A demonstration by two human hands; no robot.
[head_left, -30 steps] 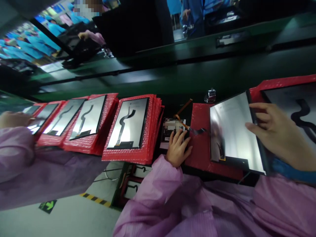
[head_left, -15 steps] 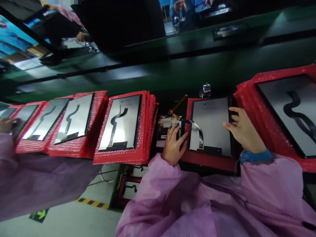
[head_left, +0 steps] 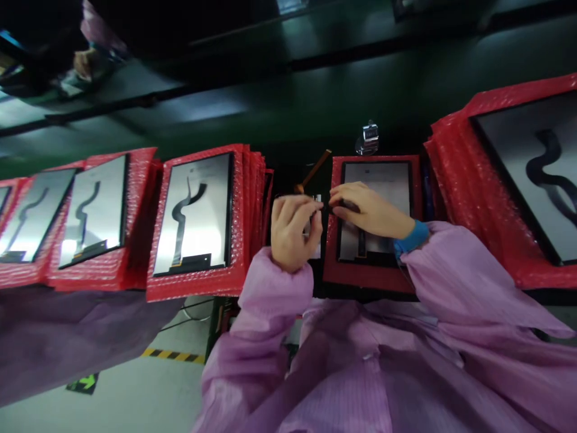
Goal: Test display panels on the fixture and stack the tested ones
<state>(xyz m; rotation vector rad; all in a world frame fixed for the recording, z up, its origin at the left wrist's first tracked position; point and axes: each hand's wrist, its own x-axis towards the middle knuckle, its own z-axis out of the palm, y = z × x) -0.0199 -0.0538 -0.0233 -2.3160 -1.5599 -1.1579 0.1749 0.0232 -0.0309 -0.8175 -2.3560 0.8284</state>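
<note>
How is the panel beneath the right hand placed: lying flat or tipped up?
Lying flat: the panel rests on the red mat, its dark edges roughly parallel to the mat's.

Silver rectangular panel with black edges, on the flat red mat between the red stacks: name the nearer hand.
Right. The right hand is over the panel; the left hand is beyond the panel's left edge, apart from it.

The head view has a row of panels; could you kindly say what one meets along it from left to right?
Silver rectangular panel cropped by the left edge, second silver panel, third silver panel, fourth silver panel, bare left hand, bare right hand, grey rectangular panel at the right edge.
</note>
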